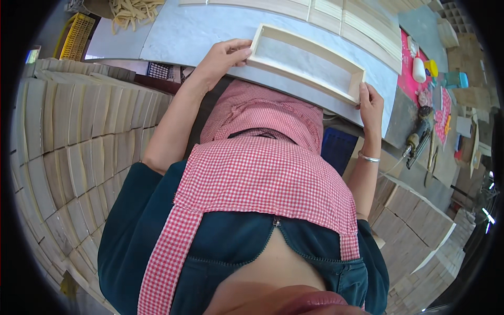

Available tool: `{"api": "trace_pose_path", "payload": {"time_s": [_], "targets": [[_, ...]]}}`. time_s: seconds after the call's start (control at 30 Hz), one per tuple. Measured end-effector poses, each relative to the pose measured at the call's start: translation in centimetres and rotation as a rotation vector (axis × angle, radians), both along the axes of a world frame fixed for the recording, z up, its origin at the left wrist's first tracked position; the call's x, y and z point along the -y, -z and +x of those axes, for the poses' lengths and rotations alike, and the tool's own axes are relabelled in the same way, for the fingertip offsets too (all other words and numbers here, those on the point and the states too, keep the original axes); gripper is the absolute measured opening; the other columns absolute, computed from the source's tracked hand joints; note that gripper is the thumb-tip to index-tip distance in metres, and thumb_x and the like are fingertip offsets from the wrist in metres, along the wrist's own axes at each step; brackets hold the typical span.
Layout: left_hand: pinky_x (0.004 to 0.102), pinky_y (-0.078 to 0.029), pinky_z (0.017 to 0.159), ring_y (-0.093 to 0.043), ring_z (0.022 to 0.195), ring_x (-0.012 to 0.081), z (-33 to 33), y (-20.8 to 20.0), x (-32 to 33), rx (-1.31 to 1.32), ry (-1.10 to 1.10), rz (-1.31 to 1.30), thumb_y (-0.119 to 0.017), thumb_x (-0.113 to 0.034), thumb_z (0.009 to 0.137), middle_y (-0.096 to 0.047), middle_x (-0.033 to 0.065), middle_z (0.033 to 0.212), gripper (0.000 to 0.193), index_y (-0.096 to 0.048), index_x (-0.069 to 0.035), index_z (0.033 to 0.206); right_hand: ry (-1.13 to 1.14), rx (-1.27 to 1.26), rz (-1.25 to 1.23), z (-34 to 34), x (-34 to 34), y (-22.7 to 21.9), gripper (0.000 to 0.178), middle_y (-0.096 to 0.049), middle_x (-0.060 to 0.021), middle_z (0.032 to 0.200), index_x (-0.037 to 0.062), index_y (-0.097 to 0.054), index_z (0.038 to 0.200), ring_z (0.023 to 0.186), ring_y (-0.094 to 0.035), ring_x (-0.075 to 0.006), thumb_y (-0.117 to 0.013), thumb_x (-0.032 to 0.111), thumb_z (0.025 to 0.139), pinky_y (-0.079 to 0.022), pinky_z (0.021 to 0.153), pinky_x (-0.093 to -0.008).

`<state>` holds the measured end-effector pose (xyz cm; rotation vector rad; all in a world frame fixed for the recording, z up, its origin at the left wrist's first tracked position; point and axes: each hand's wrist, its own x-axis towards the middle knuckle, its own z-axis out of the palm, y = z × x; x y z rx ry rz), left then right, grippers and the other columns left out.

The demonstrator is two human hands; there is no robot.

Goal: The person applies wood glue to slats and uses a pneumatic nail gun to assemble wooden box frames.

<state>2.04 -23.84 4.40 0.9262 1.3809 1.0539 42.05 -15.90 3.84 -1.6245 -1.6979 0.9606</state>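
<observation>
A long, narrow rectangular wooden frame (310, 73) of pale wood lies at the near edge of the light grey marbled tabletop (189, 31). Its middle is hollow, and the tabletop shows through. My left hand (226, 60) grips the frame's left short end, thumb and fingers closed on the wood. At the other end, my right hand (370, 103) holds the right short side, its fingers bent around the corner. A silver bangle (368, 158) circles my right wrist.
Thin pale wooden strips (362, 31) lie along the table's far side. Tan curled bands (134, 13) heap at the far left, near a yellow crate (77, 37). Stacked wooden pieces (84, 126) rise at left. A power tool (417, 134) and white bottle (418, 70) are at right.
</observation>
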Motion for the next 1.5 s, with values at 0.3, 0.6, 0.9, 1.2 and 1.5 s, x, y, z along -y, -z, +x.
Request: {"api": "trace_pose_path", "payload": {"time_s": [0.3,0.6,0.9,1.2,1.5], "targets": [[0.0217,-0.045,0.082,-0.056,0.085,0.0101,-0.7,-0.7,0.9,-0.002,-0.323,-0.041,-0.06,-0.015,0.1,-0.066,0.0041,0.1,0.023,-0.067,0.001,0.115,-0.08,-0.14,0.053,-0.3,-3.9,-0.1,0.028,-0.069,-0.0104,0.093,-0.002,-0.071,0.107,0.076,-0.062,-0.0188,-0.067,0.023,0.094,-0.051,0.07,-0.0284],[0.0195,-0.038,0.062,-0.043,0.066,0.0068,-4.0,1.7,3.1,-0.01,-0.635,-0.028,-0.049,-0.024,0.106,-0.052,-0.0003,0.078,0.024,-0.055,-0.01,0.088,0.539,0.591,0.694,17.6,-21.7,1.8,0.053,-0.064,-0.0233,0.115,-0.004,-0.062,0.122,0.105,-0.061,-0.0397,-0.065,0.04,0.093,-0.05,0.093,-0.0482],[0.0204,-0.036,0.06,-0.04,0.063,0.0074,-3.0,0.4,1.7,-0.168,-0.722,-0.085,-0.049,-0.025,0.106,-0.049,-0.0017,0.072,0.03,-0.053,-0.01,0.081,0.706,0.368,0.215,18.8,-26.8,2.8,0.055,-0.074,-0.0197,0.087,0.0005,-0.072,0.097,0.079,-0.071,-0.0388,-0.079,0.051,0.076,-0.056,0.067,-0.0452],[0.0227,-0.036,0.063,-0.042,0.066,0.0081,-2.9,0.2,-1.2,-0.056,-0.6,-0.007,-0.044,-0.022,0.103,-0.049,-0.0017,0.074,0.026,-0.049,-0.012,0.079,0.919,-0.145,0.673,14.6,-19.1,-2.4,0.054,-0.065,-0.0201,0.103,0.0008,-0.054,0.115,0.086,-0.066,-0.0319,-0.081,0.028,0.078,-0.055,0.079,-0.04],[0.023,-0.039,0.067,-0.044,0.068,0.0086,-2.8,2.3,0.2,-0.081,-0.587,0.076,-0.049,-0.02,0.103,-0.049,-0.0017,0.076,0.022,-0.052,-0.011,0.083,0.67,-0.872,0.643,4.4,-6.9,-7.6,0.047,-0.06,-0.0154,0.102,0.0043,-0.047,0.126,0.069,-0.06,-0.0172,-0.072,0.014,0.087,-0.049,0.051,-0.0262]]}}
